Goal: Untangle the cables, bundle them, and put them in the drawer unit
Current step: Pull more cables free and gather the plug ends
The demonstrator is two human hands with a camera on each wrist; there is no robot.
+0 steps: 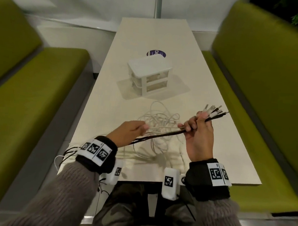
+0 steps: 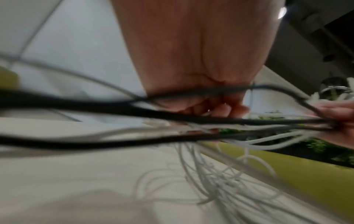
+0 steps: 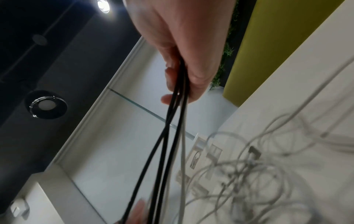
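1 white plastic drawer unit (image 1: 148,75) w/ 2 clear drawers, centre of frame. 1 round purple sticker (image 1: 156,53) just above it. 1 long cream table (image 1: 155,35). 2 green padded benches (image 1: 34,80), left & right edges. 3 black cables (image 3: 168,128) in right wrist view. Thin white cables (image 1: 159,120): tangled, can't count. 2 hands: left hand (image 1: 128,133), right hand (image 1: 198,134).

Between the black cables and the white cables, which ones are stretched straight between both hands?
The black cables: they run taut from the left hand to the right hand. The white cables mostly lie looped on the table.
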